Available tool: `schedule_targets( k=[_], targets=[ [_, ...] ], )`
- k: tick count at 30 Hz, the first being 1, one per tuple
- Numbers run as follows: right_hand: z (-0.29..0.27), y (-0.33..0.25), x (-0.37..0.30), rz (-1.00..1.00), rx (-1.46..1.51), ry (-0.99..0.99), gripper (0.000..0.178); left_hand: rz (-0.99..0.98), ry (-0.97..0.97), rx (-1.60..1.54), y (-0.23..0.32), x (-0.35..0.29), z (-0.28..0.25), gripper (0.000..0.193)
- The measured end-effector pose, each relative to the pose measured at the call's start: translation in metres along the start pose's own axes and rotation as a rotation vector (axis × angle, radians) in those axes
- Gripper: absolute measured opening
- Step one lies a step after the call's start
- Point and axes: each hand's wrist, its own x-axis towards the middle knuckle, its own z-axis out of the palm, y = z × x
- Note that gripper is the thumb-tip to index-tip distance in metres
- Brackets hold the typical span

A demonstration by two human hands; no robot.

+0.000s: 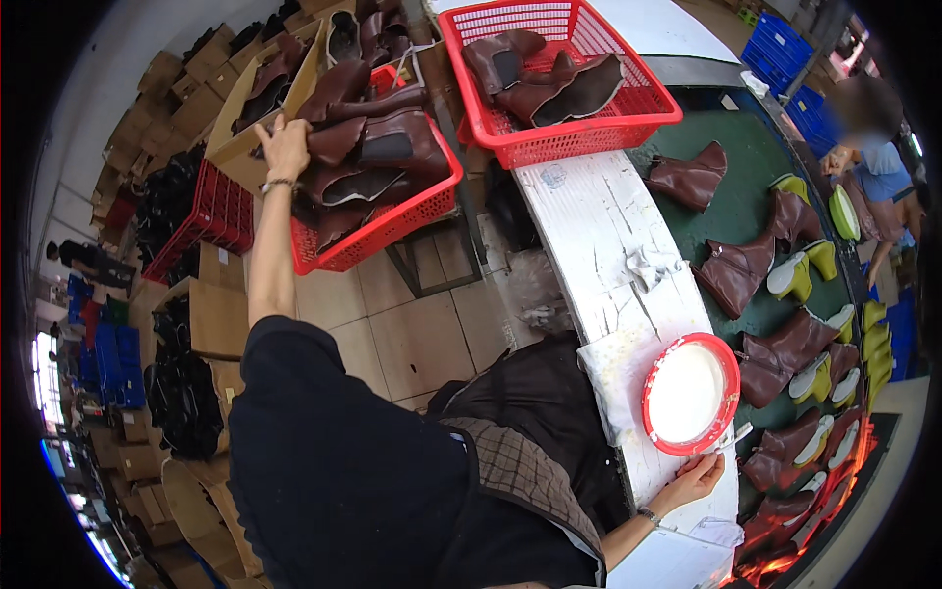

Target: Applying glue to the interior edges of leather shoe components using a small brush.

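My left hand (285,149) is stretched out to the upper left, its fingers closed on the end of a brown boot (334,143) on top of a heaped red basket (432,201). More brown leather boot uppers lie under and around it. On the right, my right hand (695,481) rests low by the white bench edge, its fingers pinching a thin brush (743,432) with a pale end. Just beyond that hand stands a red-rimmed bowl (734,393) of white liquid, probably glue, on a stained cloth (616,378).
A second red basket (589,137) of boots stands on the bench's far end. Brown boots (738,273) and green lasts (791,277) line the green conveyor (687,228). Another person (873,182) is across it. Cardboard boxes (218,319) and a red crate (211,221) stand left.
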Motion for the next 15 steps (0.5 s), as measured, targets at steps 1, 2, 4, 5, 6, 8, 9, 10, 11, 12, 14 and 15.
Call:
schedule_targets(
  k=[1,2,4,5,6,8,9,10,11,12,14,15],
  targets=[
    [0.000,-0.001,-0.001,-0.006,0.007,-0.001,0.028,0.029,-0.015,-0.050,-0.001,-0.002,-0.016,0.036],
    [0.004,-0.001,0.001,-0.015,0.024,-0.018,0.028,0.021,0.082,-0.102,-0.011,-0.012,-0.026,0.032],
    [0.006,0.001,0.003,0.001,0.050,-0.007,0.028,0.015,0.273,-0.153,-0.020,-0.026,-0.043,0.031],
    [0.006,0.004,0.004,0.014,0.075,-0.010,0.028,0.011,0.303,-0.199,-0.020,-0.028,-0.054,0.031],
    [0.003,0.009,0.006,-0.001,0.069,-0.020,0.027,-0.023,0.347,-0.215,-0.012,-0.032,-0.076,0.034],
    [0.003,0.006,0.002,0.007,0.034,-0.020,0.027,-0.001,0.519,-0.353,0.010,-0.046,-0.125,0.039],
    [0.003,0.004,0.005,0.009,0.001,-0.030,0.028,0.053,0.648,-0.471,0.021,-0.053,-0.153,0.040],
    [0.005,0.000,0.005,0.000,0.000,-0.045,0.028,0.165,0.693,-0.606,0.032,-0.054,-0.183,0.039],
    [0.007,-0.005,0.001,-0.015,-0.016,-0.022,0.028,0.274,0.734,-0.747,0.049,-0.054,-0.204,0.039],
    [0.008,-0.009,-0.001,-0.026,-0.029,0.003,0.028,0.365,0.751,-0.868,0.074,-0.049,-0.222,0.037],
    [0.000,-0.001,0.000,-0.017,-0.034,-0.010,0.028,0.513,0.792,-0.962,0.125,-0.026,-0.241,0.040],
    [-0.001,0.001,0.001,-0.006,-0.041,-0.005,0.028,0.568,0.815,-0.946,0.151,-0.010,-0.238,0.045]
  ],
)
